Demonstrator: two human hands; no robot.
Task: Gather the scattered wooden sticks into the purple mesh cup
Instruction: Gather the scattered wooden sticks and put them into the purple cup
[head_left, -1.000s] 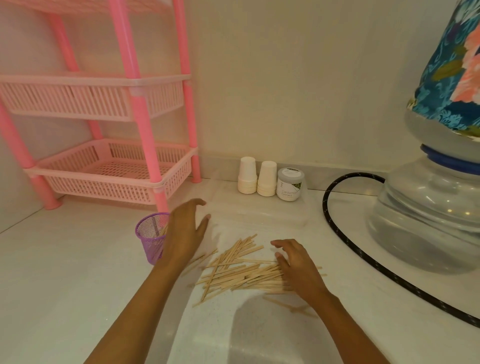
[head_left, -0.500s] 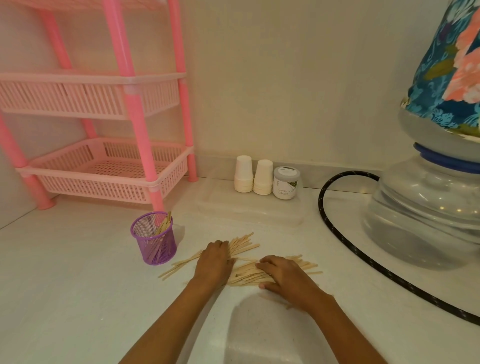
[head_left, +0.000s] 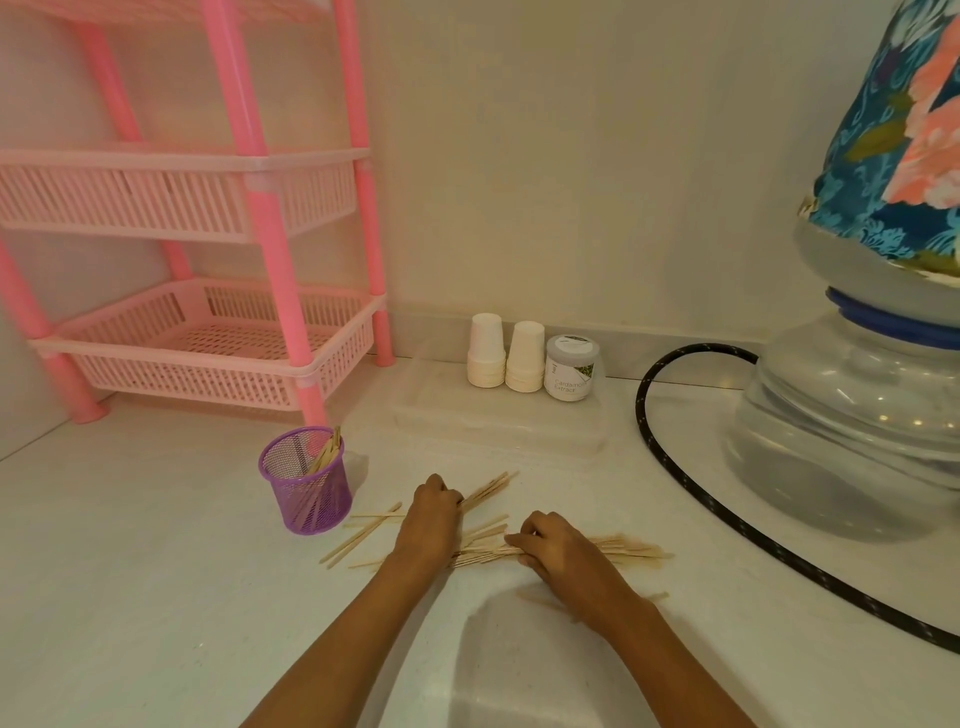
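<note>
The purple mesh cup stands upright on the white counter, with several wooden sticks leaning inside it. To its right lies a loose pile of wooden sticks. My left hand rests on the pile's left part, fingers curled around a bundle of sticks that pokes out to the upper right. My right hand lies over the pile's middle, its fingers closed on several sticks. A few stray sticks lie between the cup and my left hand, and another lies near my right wrist.
A pink plastic shelf rack stands behind the cup. Two stacks of white paper cups and a small jar sit by the wall, behind a clear plastic lid. A black hose curves round a large water dispenser on the right.
My left hand came away from the cup and settled on the pile, curling around sticks. My right hand closed on the sticks in the pile's middle.
</note>
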